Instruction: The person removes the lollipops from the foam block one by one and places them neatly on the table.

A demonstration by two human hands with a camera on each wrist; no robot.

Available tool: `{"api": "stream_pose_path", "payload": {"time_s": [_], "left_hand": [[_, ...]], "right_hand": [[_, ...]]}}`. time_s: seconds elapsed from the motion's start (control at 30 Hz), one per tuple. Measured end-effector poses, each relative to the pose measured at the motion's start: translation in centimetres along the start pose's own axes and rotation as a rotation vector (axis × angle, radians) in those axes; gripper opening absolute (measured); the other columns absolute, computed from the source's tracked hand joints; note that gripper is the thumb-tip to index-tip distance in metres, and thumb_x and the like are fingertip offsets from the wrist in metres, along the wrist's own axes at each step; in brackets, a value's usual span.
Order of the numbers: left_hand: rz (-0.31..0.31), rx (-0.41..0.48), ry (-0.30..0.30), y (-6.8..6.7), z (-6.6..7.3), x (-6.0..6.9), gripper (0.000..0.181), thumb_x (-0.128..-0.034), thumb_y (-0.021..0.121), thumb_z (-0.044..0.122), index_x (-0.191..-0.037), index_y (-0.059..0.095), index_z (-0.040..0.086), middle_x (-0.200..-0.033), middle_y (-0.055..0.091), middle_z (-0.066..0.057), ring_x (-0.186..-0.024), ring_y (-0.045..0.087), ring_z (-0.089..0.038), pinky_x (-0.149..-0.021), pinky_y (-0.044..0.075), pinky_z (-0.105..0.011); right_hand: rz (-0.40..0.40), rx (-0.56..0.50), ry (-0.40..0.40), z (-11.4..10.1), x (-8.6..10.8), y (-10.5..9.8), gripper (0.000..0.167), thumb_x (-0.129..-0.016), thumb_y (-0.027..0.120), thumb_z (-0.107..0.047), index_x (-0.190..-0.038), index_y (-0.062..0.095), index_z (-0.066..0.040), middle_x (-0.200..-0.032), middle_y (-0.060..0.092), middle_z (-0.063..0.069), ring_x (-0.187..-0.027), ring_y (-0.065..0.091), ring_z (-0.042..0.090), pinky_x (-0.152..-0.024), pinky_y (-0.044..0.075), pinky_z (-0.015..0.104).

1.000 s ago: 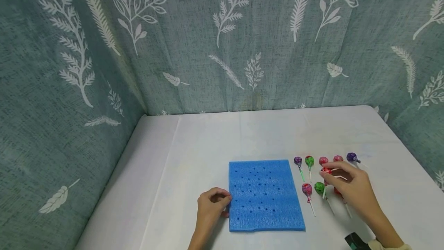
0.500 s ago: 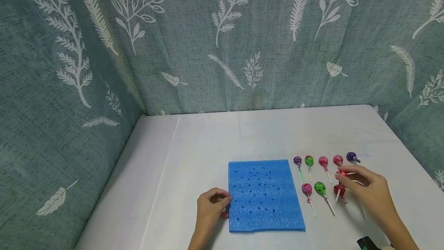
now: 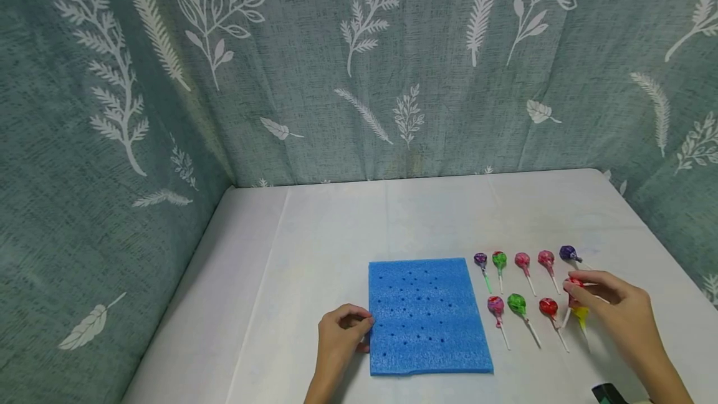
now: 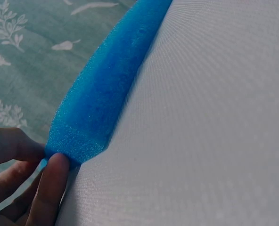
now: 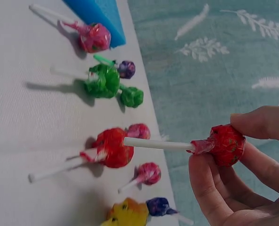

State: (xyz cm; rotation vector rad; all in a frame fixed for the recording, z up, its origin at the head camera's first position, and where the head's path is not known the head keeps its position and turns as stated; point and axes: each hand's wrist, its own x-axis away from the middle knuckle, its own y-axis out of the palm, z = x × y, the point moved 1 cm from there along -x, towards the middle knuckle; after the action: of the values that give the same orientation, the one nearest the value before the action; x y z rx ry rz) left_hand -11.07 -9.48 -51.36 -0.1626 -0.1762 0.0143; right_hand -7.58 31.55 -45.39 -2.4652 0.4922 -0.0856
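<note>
My right hand [image 3: 622,307] pinches a red-wrapped lollipop [image 5: 226,145] by its candy head, with the white stick pointing away from the palm. It hovers over a yellow lollipop [image 3: 580,315], partly hidden behind the fingers. Close to it lie a red lollipop [image 3: 548,308] and a dark purple one [image 3: 569,254]. The left hand [image 3: 343,332] grips the left edge of a blue foam board [image 3: 426,354] dotted with small holes. In the left wrist view, thumb and fingers [image 4: 57,176] hold the foam's corner [image 4: 76,146].
Left of the right hand, two rows of lollipops lie on the white table [image 3: 314,235], including green [image 3: 517,305], pink [image 3: 546,259] and purple [image 3: 480,259] ones. A leaf-patterned curtain [image 3: 314,67] hangs behind and to the sides. A dark device [image 3: 608,393] sits by the right wrist.
My right hand has moved rightward along the lollipops, carrying the red lollipop, and the yellow one has come into sight. The left hand stays at the foam board's edge.
</note>
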Motion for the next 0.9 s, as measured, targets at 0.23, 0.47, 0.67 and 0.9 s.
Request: {"api": "stream_pose_path", "payload": {"time_s": [0.23,0.47,0.67,0.9], "left_hand": [[0.004,-0.005,0.0,0.1,0.1,-0.1,0.01,-0.0752,0.074,0.001,-0.083,0.068,-0.001,-0.072,0.063,-0.01,-0.064,0.059,-0.019,-0.047,0.057,-0.036],[0.013,-0.012,-0.009,0.1,0.2,0.0,0.01,-0.0748,0.074,0.001,-0.083,0.068,-0.001,-0.072,0.063,-0.009,-0.063,0.058,-0.019,-0.047,0.057,-0.036],[0.02,-0.016,-0.014,0.2,0.2,0.0,0.01,-0.0749,0.074,0.002,-0.083,0.069,-0.001,-0.072,0.063,-0.01,-0.063,0.058,-0.019,-0.047,0.057,-0.036],[0.031,-0.013,-0.019,0.1,0.2,0.1,0.011,-0.0749,0.074,0.003,-0.084,0.069,-0.001,-0.071,0.063,-0.01,-0.062,0.058,-0.018,-0.047,0.057,-0.034]], "right_hand": [[0.014,-0.064,0.016,1.1,-0.2,-0.5,0.038,-0.089,0.067,-0.027,-0.11,0.061,0.003,-0.08,0.065,-0.018,-0.067,0.063,0.003,-0.06,0.051,0.01],[0.063,-0.064,0.034,2.6,-0.6,-0.5,0.037,-0.09,0.065,-0.024,-0.112,0.059,0.005,-0.079,0.065,-0.015,-0.065,0.065,0.006,-0.059,0.052,0.011],[0.09,-0.024,0.076,3.4,-0.9,-0.8,0.037,-0.09,0.065,-0.023,-0.114,0.06,0.004,-0.078,0.063,-0.016,-0.064,0.062,0.006,-0.059,0.049,0.007],[0.084,0.008,0.115,3.9,-1.4,-1.1,0.04,-0.09,0.065,-0.027,-0.113,0.061,0.005,-0.074,0.063,-0.014,-0.061,0.059,0.007,-0.057,0.046,0.005]]}}
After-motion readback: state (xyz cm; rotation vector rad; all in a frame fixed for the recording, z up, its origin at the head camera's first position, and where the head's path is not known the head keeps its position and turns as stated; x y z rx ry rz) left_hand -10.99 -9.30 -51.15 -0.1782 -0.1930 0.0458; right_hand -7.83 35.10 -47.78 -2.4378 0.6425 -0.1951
